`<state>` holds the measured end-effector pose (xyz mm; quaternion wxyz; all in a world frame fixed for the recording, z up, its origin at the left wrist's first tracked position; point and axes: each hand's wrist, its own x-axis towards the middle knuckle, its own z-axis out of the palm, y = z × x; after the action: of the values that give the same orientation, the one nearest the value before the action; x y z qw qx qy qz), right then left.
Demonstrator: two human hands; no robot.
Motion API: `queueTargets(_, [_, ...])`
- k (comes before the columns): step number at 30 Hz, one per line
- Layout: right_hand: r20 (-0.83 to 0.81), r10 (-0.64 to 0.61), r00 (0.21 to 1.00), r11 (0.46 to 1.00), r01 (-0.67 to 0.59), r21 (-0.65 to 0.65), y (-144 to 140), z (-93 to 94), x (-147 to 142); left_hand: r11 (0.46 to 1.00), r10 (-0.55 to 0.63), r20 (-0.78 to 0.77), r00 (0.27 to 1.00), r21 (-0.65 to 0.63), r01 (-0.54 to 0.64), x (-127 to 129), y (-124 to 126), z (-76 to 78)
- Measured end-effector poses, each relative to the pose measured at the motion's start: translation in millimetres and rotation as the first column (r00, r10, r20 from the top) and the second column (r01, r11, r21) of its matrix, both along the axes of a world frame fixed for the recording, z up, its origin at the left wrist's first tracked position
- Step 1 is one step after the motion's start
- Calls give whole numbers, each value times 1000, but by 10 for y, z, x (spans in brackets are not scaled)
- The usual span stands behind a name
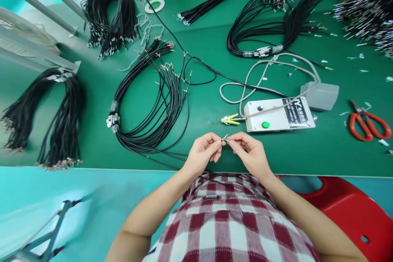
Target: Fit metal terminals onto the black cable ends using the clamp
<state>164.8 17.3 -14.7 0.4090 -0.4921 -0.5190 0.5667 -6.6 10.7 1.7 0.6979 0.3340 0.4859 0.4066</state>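
My left hand (204, 152) pinches the end of a black cable between thumb and forefinger, just above the table's front edge. Thin coloured wires (225, 137) stick out of that end, one of them yellow-green. From the right side, my right hand (250, 153) closes its thumb and forefinger on the tips of these wires. To the left lies a looped bundle of black cables (147, 137) with bared ends, tied with clear wrap. Right behind my hands are a yellow clip (232, 119) and a white box (267, 116) with a green button and a black knob.
Red-handled cutters (368, 125) lie at the right. More black cable bundles (112, 16) rest at the left and back, near a roll of tape (154, 5). A grey adapter (321, 95) sits behind the box. A red stool (346, 213) stands below the table edge.
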Motion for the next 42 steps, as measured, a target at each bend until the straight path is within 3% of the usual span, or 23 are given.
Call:
queueTargets(6, [-38, 26, 999, 999, -24, 42, 21, 41, -56, 1000, -1, -13, 1000, 20, 1, 15, 4, 4])
queueTargets(10, [-180, -65, 981, 998, 62, -23, 32, 8, -225, 998, 45, -20, 999, 53, -44, 45, -22, -42])
queueTargets(15, [-247, -83, 965, 992, 56, -115, 28, -50, -239, 996, 68, -70, 995, 64, -64, 67, -46, -53])
queueTargets(19, [-196, -128, 972, 984, 100, -145, 36, -94, -144, 985, 56, -94, 994, 166, -39, 88, -13, -12])
queueTargets(23, [-130, -118, 984, 992, 111, -61, 38, -128, -70, 963, -49, -100, 994, 260, 73, 142, 45, -49])
queueTargets(26, [-122, -66, 990, 998, 66, -4, 34, -127, -23, 950, -27, -74, 997, 308, 49, 195, 62, -119])
queueTargets(30, [-154, 6, 988, 1000, -4, 8, 32, -118, 17, 954, 7, -54, 999, 301, 10, 231, 57, -155])
queueTargets(37, [-195, -69, 978, 979, 30, -200, 45, -89, -1, 955, 50, -43, 998, 295, -35, 227, 80, -65])
queueTargets(40, [-141, -23, 990, 989, 2, -148, 50, -46, 0, 963, 106, -72, 992, 258, -84, 229, 80, -58])
queueTargets(42, [-38, 0, 999, 999, -2, -47, 50, -23, 7, 970, 134, -92, 987, 216, -112, 228, 58, -81])
